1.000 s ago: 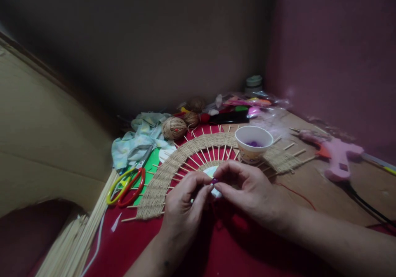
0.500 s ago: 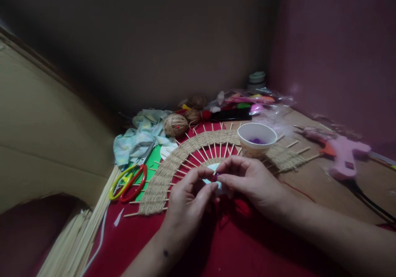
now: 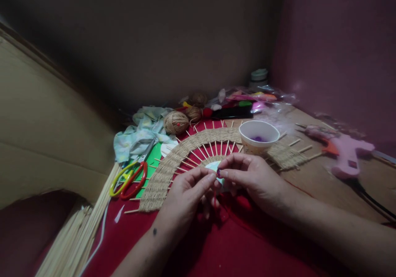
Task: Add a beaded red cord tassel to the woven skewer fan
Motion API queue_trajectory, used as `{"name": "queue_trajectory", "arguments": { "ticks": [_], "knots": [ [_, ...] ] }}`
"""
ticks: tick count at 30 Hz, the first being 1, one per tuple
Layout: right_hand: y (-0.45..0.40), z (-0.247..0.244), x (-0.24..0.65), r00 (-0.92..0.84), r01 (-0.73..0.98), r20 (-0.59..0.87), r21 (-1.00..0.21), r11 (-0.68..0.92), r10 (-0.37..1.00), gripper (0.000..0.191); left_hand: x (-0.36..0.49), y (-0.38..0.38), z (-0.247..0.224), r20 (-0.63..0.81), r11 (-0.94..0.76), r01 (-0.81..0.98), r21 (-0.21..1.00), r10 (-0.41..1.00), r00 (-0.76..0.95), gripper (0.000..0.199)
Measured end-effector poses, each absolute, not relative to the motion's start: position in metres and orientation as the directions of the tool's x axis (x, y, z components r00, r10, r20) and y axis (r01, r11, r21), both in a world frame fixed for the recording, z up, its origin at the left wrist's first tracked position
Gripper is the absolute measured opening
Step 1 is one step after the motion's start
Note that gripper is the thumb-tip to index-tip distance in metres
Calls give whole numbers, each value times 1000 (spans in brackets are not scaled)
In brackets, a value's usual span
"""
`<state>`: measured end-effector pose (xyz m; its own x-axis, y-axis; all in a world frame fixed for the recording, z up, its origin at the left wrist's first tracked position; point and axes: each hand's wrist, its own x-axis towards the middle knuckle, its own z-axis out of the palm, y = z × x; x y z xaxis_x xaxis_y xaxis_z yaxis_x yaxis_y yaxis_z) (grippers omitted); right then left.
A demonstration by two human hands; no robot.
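Observation:
Between the thumb and index finger of my right hand point(image 3: 255, 178) is a small, shiny purple bead point(image 3: 219, 172). My left hand point(image 3: 187, 192) pinches a thin red cord point(image 3: 215, 198), part of which hangs below the fingers. The two sets of fingertips almost meet; whether the cord passes through the bead is too small to tell. Behind them lies a half-round woven twine fan point(image 3: 173, 155) with thin sticks radiating through it. Its pale centre is partly hidden by my fingers. A white cup point(image 3: 259, 132) holding purple beads stands just beyond my right hand.
Scissors point(image 3: 129, 180) with yellow and red handles lie left of the fan, near crumpled patterned cloth point(image 3: 136, 134) and a twine ball point(image 3: 175, 123). A pink glue gun point(image 3: 346, 151) with a black cable rests at right. Bundled sticks point(image 3: 74, 240) are at lower left.
The fingertips have drawn slightly apart, so the bead shows more clearly at my right fingers. The red cord now hangs visibly below my left fingers. The view has shifted a little.

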<state>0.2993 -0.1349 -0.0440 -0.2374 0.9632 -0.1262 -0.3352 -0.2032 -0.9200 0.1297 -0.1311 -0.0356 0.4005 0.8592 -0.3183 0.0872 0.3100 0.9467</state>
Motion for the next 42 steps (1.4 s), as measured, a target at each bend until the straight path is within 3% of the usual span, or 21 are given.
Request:
{"name": "queue_trajectory", "arguments": {
  "ticks": [25,42],
  "knots": [
    [-136,-42,299,-241,-284,-90,-945,-159,966,13,133,-134,-30,-318,297,113,948,893,320,20],
    [-136,-41,299,-237,-295,-94,-942,-163,967,11,132,-134,-30,-326,311,100,945,891,315,27]
  ]
}}
